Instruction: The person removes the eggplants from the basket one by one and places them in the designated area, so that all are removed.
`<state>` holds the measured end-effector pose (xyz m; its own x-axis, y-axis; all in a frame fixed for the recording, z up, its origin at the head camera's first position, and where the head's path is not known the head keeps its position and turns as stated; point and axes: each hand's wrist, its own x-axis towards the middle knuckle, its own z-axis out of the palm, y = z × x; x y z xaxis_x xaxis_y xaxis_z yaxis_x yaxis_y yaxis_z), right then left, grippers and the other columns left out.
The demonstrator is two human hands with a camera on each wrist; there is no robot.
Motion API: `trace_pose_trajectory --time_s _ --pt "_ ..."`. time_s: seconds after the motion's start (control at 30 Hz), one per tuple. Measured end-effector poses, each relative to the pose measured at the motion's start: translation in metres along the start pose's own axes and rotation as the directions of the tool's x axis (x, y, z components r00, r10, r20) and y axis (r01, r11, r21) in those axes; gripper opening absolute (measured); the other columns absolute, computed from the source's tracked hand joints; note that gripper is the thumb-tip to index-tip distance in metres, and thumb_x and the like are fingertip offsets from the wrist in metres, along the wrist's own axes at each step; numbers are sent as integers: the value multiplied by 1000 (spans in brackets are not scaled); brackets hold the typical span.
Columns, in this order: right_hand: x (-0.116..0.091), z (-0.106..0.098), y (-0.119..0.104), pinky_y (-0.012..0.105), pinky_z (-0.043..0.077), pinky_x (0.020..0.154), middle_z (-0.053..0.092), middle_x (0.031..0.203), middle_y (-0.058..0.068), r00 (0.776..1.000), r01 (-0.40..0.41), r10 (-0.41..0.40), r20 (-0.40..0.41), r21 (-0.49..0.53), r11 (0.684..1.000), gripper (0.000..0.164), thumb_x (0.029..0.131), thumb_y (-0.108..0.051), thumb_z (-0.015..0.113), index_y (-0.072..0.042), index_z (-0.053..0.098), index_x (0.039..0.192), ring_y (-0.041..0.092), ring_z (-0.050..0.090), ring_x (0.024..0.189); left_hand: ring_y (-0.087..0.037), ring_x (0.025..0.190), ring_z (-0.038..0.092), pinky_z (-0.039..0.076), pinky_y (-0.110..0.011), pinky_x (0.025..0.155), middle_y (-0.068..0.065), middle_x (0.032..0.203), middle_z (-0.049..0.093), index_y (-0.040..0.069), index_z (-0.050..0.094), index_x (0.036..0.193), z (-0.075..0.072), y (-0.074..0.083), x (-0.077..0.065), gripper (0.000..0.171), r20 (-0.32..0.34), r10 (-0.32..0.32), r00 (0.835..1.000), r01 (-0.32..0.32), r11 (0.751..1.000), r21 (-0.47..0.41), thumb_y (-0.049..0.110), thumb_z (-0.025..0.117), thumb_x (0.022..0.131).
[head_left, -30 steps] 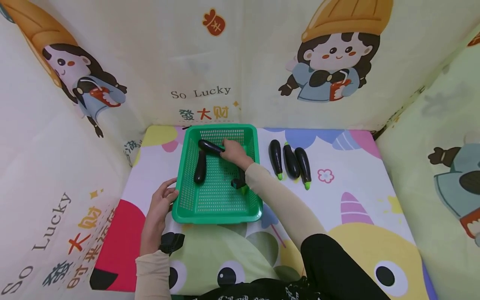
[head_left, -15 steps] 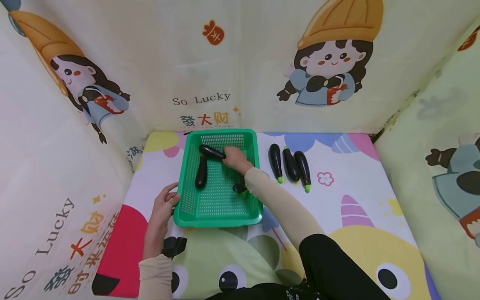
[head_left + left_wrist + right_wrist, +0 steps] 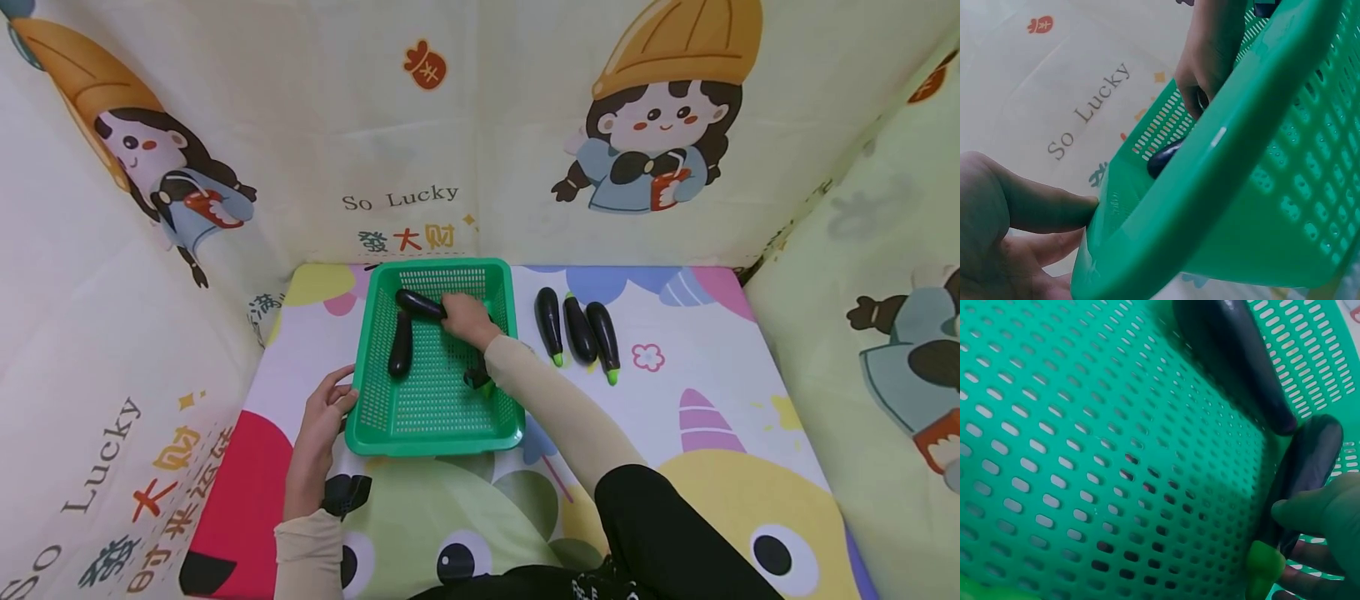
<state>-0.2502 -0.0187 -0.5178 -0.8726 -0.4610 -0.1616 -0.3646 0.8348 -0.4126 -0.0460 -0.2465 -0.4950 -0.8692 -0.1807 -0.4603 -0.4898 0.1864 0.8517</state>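
A green plastic basket with slotted sides stands on the table. Its left rim is pinched by my left hand, thumb and fingers at the edge, as the left wrist view shows close up. Inside, my right hand grips an eggplant near its green stem end; this eggplant lies slanted at the far side of the basket. Below it another eggplant lies lengthwise, its narrow end near the held one. Under my right forearm a green stem shows, the rest of that eggplant mostly hidden.
To the right of the basket, three eggplants lie side by side on the table: a left one, a middle one and a right one. A printed cloth covers the table. Patterned curtains enclose it at the back and sides.
The head view has tilted slightly, so the whole scene sits a little lower in it. Both hands and the eggplants keep nearly the same places relative to the basket.
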Motion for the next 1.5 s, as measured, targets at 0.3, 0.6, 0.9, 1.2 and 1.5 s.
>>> trace_pose_trajectory --time_s 0.3,0.6,0.9,1.2,1.5 --pt "3 -3 4 36 50 81 70 112 11 1000 1 1 -16 108 994 17 103 -11 61 -5 62 119 22 57 90 -14 109 58 51 -21 87 -13 141 54 25 33 164 1 3 4 54 11 20 1000 -20 1000 -3 25 46 111" --pt "2 -14 1 40 56 93 70 128 15 999 29 -21 -44 177 984 39 104 -17 62 -2 58 140 25 66 106 -14 110 57 52 -20 87 -13 143 53 26 32 164 -1 8 5 55 13 27 1000 -27 1000 -12 26 45 111" --pt "-3 -31 -12 40 58 92 69 131 16 999 38 -27 -40 322 946 41 103 -20 65 -3 59 140 27 68 116 -17 114 57 52 -20 86 -14 148 50 26 30 165 -2 2 5 57 8 11 1000 -11 1000 -3 26 46 111" --pt "-14 -54 -18 41 56 97 70 130 16 998 58 -47 -39 368 928 41 103 -20 66 -3 61 140 28 67 119 -9 103 61 54 -21 85 -11 140 55 26 32 164 -5 -1 2 56 -9 24 1000 -23 1000 13 26 47 111" --pt "-24 -72 0 44 54 102 70 130 15 998 31 -8 -60 401 916 43 103 -22 67 -6 60 142 27 67 119 -12 105 60 54 -20 84 -15 148 51 26 30 165 -3 -4 3 56 4 14 1000 -14 1000 2 25 46 111"
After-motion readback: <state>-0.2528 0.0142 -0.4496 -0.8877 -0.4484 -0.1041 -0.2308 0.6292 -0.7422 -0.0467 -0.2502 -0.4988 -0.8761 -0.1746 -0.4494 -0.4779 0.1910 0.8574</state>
